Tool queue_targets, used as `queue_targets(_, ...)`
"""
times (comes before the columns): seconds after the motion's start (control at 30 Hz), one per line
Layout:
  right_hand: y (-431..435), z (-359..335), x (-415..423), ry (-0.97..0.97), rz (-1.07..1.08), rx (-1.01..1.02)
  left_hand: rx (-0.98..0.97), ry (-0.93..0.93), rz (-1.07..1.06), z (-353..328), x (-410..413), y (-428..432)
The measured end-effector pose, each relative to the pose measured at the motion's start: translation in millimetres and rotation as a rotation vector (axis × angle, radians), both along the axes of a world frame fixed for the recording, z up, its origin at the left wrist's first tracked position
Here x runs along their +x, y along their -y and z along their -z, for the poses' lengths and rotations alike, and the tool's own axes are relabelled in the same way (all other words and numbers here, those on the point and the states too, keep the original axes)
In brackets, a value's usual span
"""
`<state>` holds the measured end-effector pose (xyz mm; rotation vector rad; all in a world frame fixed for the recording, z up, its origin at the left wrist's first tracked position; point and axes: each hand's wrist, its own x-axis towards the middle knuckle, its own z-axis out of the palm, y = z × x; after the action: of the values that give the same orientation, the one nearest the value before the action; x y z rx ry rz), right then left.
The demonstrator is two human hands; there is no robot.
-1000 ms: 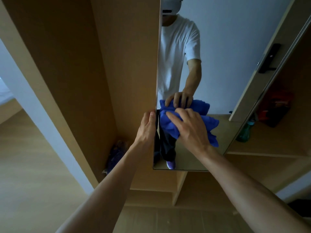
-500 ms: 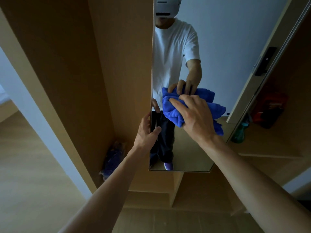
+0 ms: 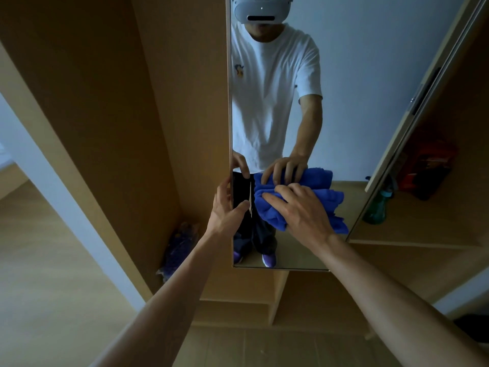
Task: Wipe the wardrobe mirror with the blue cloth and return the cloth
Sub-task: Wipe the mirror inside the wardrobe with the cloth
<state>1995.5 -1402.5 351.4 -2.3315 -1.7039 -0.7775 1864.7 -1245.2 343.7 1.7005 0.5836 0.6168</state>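
Your right hand (image 3: 301,210) lies spread on the bunched blue cloth (image 3: 270,210), pressing it against the mirror (image 3: 349,75) | your left hand (image 3: 227,207) clasps the mirror's left edge, thumb on the glass, fingers behind | cloth low on the glass, near that edge | green bottle (image 3: 375,210) on the shelf at right

**Soft Cloth, Shiny Glass**

The blue cloth (image 3: 270,207) is looking soft, fluffy and matt. The mirror (image 3: 357,88) is shining, smooth and glossy glass. The wardrobe (image 3: 92,115) on the left is showing smooth, matt, light wood. The floor (image 3: 39,274) at the lower left is looking like pale wood.
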Motion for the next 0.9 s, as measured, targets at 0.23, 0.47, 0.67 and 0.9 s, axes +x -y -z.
queue_targets(0.23,13.0,-46.4,9.8,-0.032,0.018,0.1,0.025,-0.023,-0.025,1.4,1.7,-2.4)
queue_targets(0.47,26.5,-84.6,22.0,0.034,0.033,0.205,0.094,-0.015,-0.066,6.4,6.9,13.3)
queue_targets(0.67,30.1,-84.0,29.6,0.068,0.024,0.24,0.128,-0.078,-0.129,13.6,17.6,19.0)
queue_targets(0.9,29.1,-43.0,38.1,0.048,-0.007,0.199,0.149,-0.149,-0.199,24.9,22.7,24.8)
